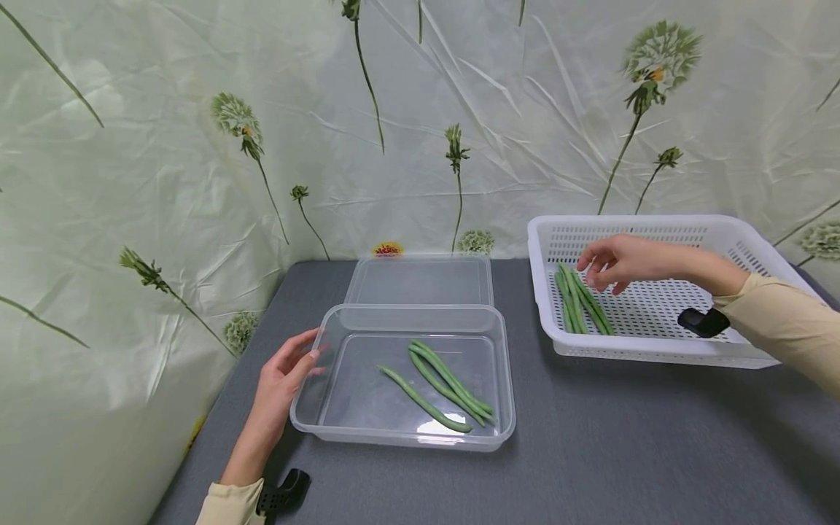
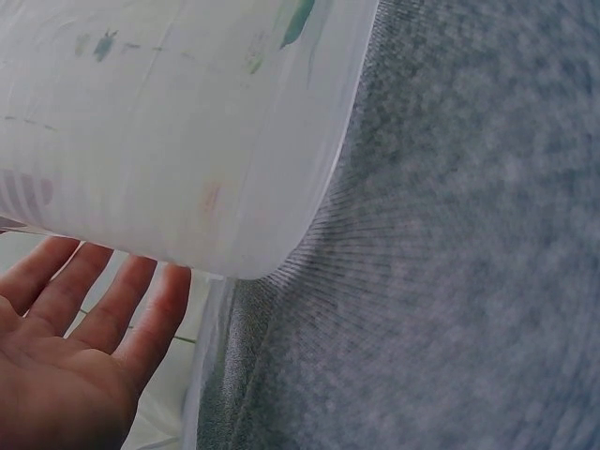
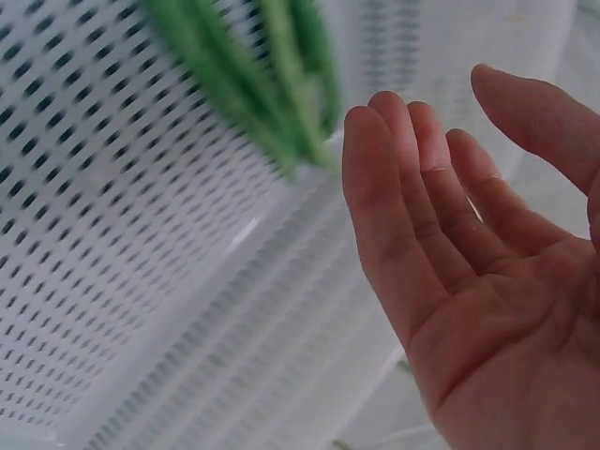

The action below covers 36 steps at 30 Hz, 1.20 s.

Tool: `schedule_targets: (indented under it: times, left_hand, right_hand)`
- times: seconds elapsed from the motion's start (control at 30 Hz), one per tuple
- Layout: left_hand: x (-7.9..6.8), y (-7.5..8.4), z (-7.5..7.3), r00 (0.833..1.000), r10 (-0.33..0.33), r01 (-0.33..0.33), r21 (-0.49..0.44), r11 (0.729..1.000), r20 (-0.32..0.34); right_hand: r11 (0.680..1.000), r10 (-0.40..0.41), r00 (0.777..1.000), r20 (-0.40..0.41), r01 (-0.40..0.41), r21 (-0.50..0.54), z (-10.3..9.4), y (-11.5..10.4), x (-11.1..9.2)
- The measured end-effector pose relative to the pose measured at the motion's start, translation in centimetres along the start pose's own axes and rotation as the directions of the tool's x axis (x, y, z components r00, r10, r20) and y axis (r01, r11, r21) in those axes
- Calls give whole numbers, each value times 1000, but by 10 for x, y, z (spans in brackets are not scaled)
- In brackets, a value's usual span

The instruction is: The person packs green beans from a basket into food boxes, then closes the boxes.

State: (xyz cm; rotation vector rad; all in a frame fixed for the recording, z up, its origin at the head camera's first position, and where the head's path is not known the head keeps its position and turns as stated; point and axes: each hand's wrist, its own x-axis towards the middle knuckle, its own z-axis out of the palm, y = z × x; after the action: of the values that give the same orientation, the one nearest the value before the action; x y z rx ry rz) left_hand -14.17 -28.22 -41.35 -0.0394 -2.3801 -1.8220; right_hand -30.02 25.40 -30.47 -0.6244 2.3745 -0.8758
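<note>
I see slim green beans (image 1: pixel 582 300) bunched at the left end of a white perforated basket (image 1: pixel 656 346), far right on the grey surface (image 1: pixel 623 437). My right hand (image 1: pixel 620 261) hovers just above them, its grip released, fingers relaxed. My left hand (image 1: pixel 284 379), also released, touches a clear container (image 1: pixel 308 408).

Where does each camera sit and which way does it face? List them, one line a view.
Head: above, facing forward and down at the clear container, white basket and both forearms.
Left wrist: low by the left hand, facing the container's wall and grey table.
Right wrist: beside the right hand, facing into the basket at the green beans.
Head and right wrist share beans and basket.
</note>
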Motion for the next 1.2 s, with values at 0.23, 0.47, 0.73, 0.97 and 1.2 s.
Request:
schedule_targets:
  times: [0.23, 0.47, 0.73, 0.97, 1.2]
  left_hand:
    - [0, 1, 0, 1000, 3, -3, -3, 1000, -4]
    - [0, 1, 1, 1000, -12, 12, -10, 1000, -4]
    - [0, 1, 0, 1000, -11, 11, -3, 1000, -7]
    - [0, 0, 0, 1000, -14, 14, 3, 1000, -8]
    - [0, 1, 0, 1000, -11, 11, -5, 1000, -4]
  right_hand:
    - [1000, 8, 999, 33, -8, 13, -3, 31, 18]
    - [996, 27, 999, 30, -30, 81, 3, 58, 30]
    - [995, 42, 998, -39, -38, 90, 10, 66, 39]
    - [992, 80, 994, -72, -73, 107, 16, 71, 46]
    - [982, 87, 995, -45, -78, 172, 16, 72, 45]
